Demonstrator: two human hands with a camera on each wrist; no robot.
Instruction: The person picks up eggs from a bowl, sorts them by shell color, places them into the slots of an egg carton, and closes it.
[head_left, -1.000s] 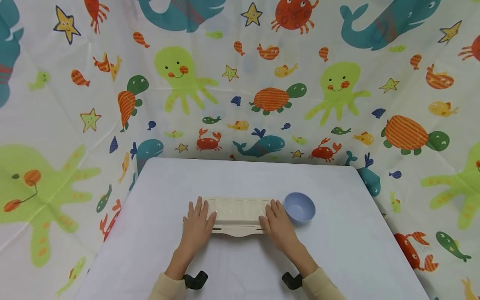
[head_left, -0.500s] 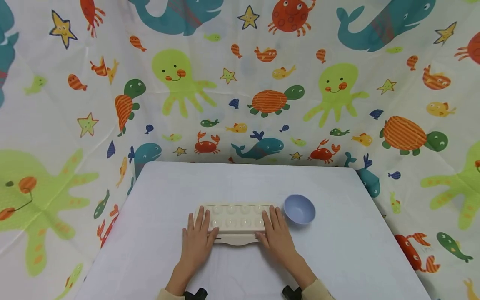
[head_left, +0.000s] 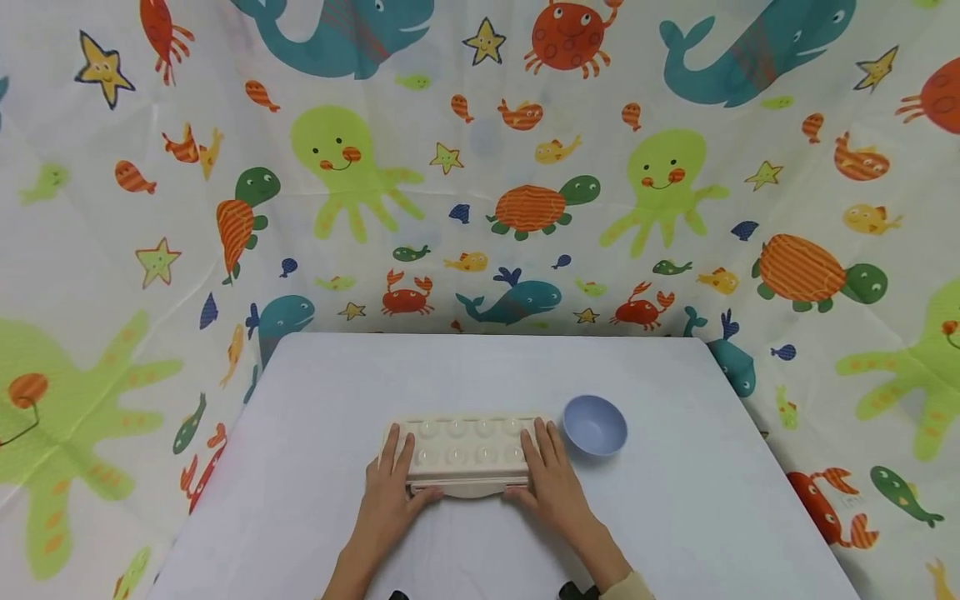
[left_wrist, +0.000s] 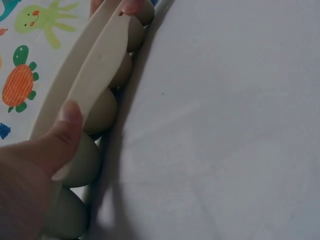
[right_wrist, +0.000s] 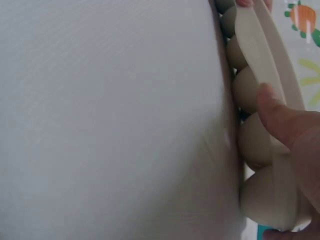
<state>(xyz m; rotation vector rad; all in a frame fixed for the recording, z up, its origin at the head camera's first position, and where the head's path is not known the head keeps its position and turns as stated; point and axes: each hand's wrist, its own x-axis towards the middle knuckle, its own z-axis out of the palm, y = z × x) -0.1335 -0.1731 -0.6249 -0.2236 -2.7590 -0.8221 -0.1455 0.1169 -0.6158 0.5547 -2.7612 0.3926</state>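
A cream egg carton lies on the white table with its domed lid down, two rows of round bumps on top. My left hand rests on its left end, fingers straight over the lid and thumb against the front flap. On the right end, my right hand lies likewise, straight fingers on top. In the left wrist view, the thumb touches the flap, below which rounded cups bulge. The right wrist view has the other thumb on that flap; most fingers are hidden there.
A blue bowl stands just right of the carton's far corner, close to the right fingertips. The white tabletop extends around them. Behind and at both sides hangs a curtain printed with sea animals.
The lid's bumps show more clearly as its top has levelled out. Both hands and the carton have shifted nearer to me, and the thumbs have come to the front edge. The view has also tilted slightly.
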